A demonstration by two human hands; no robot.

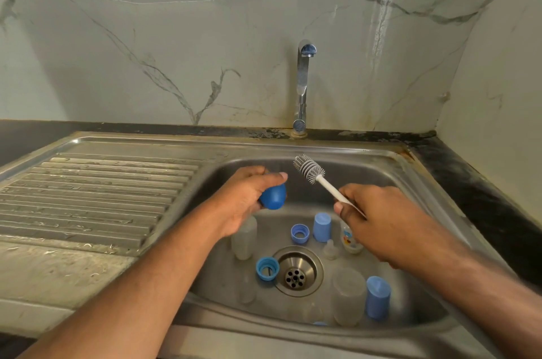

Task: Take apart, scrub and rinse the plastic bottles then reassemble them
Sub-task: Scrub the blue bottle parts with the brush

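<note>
Holding one blue cap (273, 196) in the left grip (247, 197), right grip (372, 212) pinching one brush (319, 179).

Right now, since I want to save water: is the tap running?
No, the chrome tap shows no stream falling from its spout into the steel sink.

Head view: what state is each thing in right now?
Left hand: grips dark blue cap.
Right hand: holds bottle brush, bristles raised.
Tap: no water visible.
Two blue rings: loose in the sink.
Two light blue caps: standing, off bottles.
Clear bottle: uncapped.
</note>
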